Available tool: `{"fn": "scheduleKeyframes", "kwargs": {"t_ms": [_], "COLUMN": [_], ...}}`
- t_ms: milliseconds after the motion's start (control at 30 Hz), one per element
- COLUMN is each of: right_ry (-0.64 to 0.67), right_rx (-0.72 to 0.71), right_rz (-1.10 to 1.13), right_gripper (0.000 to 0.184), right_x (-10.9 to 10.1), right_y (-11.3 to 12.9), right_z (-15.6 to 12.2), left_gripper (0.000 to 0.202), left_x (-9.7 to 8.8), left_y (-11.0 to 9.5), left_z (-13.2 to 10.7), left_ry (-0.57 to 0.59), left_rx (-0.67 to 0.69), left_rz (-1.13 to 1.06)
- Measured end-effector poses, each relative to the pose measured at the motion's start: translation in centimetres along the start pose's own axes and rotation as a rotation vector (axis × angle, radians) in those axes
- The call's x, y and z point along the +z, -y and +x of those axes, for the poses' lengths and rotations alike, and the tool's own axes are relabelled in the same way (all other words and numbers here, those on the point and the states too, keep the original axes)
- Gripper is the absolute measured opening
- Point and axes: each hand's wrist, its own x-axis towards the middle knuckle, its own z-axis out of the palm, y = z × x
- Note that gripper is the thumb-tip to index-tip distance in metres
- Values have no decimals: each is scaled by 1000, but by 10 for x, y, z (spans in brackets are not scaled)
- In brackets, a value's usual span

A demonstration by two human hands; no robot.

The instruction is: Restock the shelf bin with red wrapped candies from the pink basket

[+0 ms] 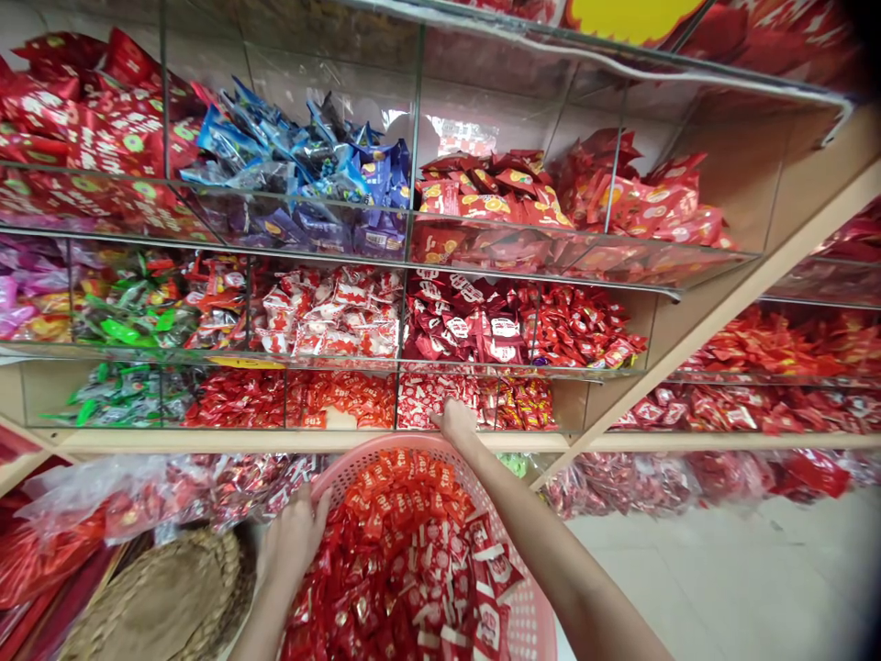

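Observation:
A pink plastic basket [543, 601] with a perforated wall holds many small wrapped candies [413, 542], orange-red, dark red, and red-and-white. My left hand [293, 542] grips its left rim, the thumb towards the inside. Beyond the far rim, my right hand [457, 422] is at the front of a bottom-shelf compartment of red-and-white candies [423, 395]. Its fingers look curled in, and whatever they hold is hidden. Beside that compartment lie orange-red candies [358, 395] on the left and red-and-yellow ones [527, 402] on the right.
Clear dividers split the shelves into compartments of bagged sweets, including blue packets [289, 151] and green ones [124, 395]. A wooden shelf edge [509, 442] runs just beyond the basket. Below left sits a woven straw basket [158, 601]; pale floor tiles [722, 578] show at right.

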Motion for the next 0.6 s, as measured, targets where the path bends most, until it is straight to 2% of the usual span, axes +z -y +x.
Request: {"fn": "scheduleKeyframes", "kwargs": {"t_ms": [200, 433, 533, 600], "right_ry": [6, 30, -10, -13], "right_rx": [-1, -36, -118, -258], "right_rz": [-22, -54, -37, 30], "right_gripper": [34, 33, 31, 28], "right_x": [-7, -32, -41, -41], "right_y": [-4, -29, -41, -47], "right_z": [-1, -18, -35, -52], "left_gripper": [56, 58, 60, 60], "left_x": [3, 1, 3, 3], "left_y": [2, 1, 2, 2], "left_z": [2, 1, 1, 2], "left_ry": [5, 13, 4, 2], "left_rx": [4, -12, -6, -7], "left_rz": [-21, -5, -7, -9]}}
